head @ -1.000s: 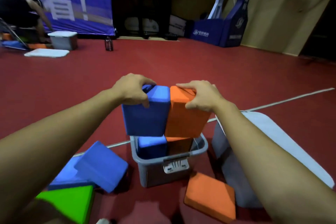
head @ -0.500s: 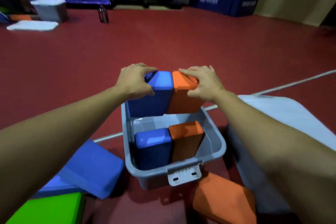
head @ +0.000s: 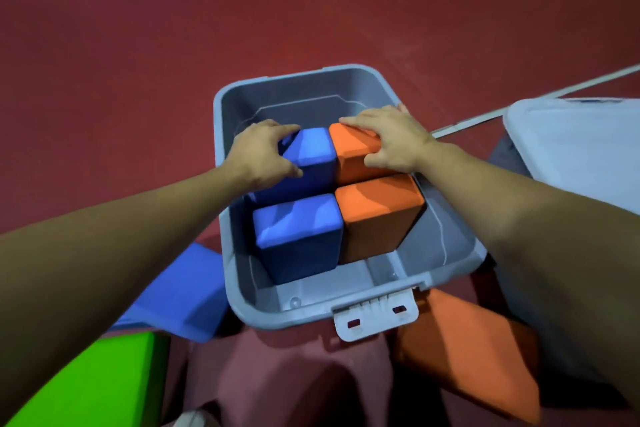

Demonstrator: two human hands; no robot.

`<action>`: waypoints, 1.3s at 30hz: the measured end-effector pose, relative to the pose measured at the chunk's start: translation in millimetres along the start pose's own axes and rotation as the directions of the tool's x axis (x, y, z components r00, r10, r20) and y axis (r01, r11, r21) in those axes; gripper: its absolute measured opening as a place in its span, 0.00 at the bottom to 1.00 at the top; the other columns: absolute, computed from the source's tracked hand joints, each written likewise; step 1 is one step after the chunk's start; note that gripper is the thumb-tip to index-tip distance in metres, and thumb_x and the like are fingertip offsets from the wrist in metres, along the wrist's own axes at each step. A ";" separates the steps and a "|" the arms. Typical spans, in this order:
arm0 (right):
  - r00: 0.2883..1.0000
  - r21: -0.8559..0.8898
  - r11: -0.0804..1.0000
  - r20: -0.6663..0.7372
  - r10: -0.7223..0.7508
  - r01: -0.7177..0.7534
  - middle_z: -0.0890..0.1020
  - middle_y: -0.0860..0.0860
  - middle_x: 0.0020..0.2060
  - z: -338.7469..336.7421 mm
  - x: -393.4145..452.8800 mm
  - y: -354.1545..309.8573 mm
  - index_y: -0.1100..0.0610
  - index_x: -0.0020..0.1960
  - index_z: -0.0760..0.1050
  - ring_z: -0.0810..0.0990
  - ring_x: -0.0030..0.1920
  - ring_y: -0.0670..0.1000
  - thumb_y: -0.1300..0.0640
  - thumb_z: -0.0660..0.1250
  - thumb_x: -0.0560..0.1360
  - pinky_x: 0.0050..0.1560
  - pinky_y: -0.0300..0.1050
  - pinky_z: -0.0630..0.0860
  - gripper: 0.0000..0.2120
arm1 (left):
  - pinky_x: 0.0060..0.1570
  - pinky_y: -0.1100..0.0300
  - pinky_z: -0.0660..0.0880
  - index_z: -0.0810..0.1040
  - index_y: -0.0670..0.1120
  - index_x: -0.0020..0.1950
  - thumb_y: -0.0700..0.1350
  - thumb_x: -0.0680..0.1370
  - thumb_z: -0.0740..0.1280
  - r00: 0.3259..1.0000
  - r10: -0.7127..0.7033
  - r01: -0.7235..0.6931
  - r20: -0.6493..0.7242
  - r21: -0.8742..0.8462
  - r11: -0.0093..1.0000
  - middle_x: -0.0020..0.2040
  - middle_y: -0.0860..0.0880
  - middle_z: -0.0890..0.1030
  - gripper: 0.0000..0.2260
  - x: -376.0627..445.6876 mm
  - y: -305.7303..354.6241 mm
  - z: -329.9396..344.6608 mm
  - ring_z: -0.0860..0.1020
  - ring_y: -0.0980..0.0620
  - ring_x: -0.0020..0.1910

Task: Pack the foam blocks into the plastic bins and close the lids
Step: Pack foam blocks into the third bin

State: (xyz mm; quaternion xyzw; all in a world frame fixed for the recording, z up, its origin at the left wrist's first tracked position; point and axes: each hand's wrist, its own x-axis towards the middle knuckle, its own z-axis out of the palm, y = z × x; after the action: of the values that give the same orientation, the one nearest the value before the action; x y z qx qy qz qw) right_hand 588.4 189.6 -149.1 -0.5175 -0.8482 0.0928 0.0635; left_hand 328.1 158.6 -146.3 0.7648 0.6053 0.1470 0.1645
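While the left hand (head: 261, 152) grips the blue block (head: 308, 163) and the right hand (head: 391, 142) the orange block (head: 353, 152), both inside the bin (head: 311, 308), uneven pressing could wedge them crooked.

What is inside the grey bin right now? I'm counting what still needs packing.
The grey bin holds four foam blocks standing upright: near blue block, near orange block, far blue block gripped by the left hand, far orange block under the right hand. Anything beneath them is hidden.
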 end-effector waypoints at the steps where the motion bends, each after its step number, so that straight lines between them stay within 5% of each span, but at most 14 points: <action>1: 1.000 -0.014 1.000 0.026 -0.003 0.003 0.73 0.49 0.68 4.7 -0.2 0.3 0.40 0.75 0.63 0.68 0.68 0.57 0.48 0.69 0.63 0.72 0.67 0.54 0.41 | 0.61 0.52 0.72 0.71 0.49 0.73 0.51 0.65 0.80 1.000 -0.008 0.008 0.019 -0.005 1.000 0.61 0.46 0.77 0.38 -2.0 -3.4 7.7 0.75 0.45 0.60; 11: 0.991 -0.013 0.999 0.126 0.032 -0.030 0.69 0.49 0.71 38.5 -4.4 2.1 0.41 0.76 0.60 0.65 0.72 0.55 0.52 0.72 0.69 0.74 0.66 0.50 0.39 | 0.66 0.52 0.68 0.67 0.50 0.75 0.53 0.70 0.77 0.991 -0.015 0.008 0.132 0.048 0.999 0.67 0.47 0.74 0.37 -8.1 -16.5 37.2 0.72 0.45 0.64; 19: 0.987 -0.044 0.998 0.153 0.040 -0.033 0.67 0.51 0.74 53.1 -0.3 -6.9 0.42 0.77 0.60 0.61 0.75 0.56 0.36 0.62 0.68 0.74 0.66 0.48 0.38 | 0.72 0.42 0.60 0.59 0.49 0.79 0.56 0.76 0.68 0.974 -0.049 0.027 0.222 0.100 0.995 0.73 0.47 0.69 0.34 -9.7 -27.1 51.6 0.66 0.45 0.71; 25: 0.982 -0.034 0.998 0.179 0.058 -0.052 0.61 0.50 0.77 64.6 -1.4 -3.3 0.44 0.78 0.55 0.51 0.78 0.59 0.33 0.62 0.75 0.75 0.66 0.44 0.37 | 0.74 0.38 0.44 0.48 0.58 0.80 0.69 0.76 0.58 0.937 -0.085 -0.008 0.339 0.263 0.965 0.81 0.43 0.48 0.38 -12.2 -21.8 62.0 0.46 0.44 0.79; 39: 0.975 -0.038 0.996 0.204 0.092 -0.086 0.53 0.51 0.79 68.7 -6.8 2.9 0.42 0.79 0.52 0.46 0.79 0.58 0.30 0.57 0.75 0.75 0.65 0.43 0.37 | 0.73 0.35 0.42 0.45 0.56 0.80 0.68 0.78 0.51 0.947 -0.059 -0.051 0.314 0.331 0.942 0.81 0.48 0.41 0.34 -17.8 -16.2 76.5 0.41 0.43 0.79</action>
State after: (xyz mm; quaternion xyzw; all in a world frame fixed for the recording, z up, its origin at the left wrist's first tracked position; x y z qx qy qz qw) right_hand 580.0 178.5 -216.8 -0.5435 -0.8275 0.1361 -0.0364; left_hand 342.4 139.0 -222.8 0.7939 0.5883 -0.0845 0.1282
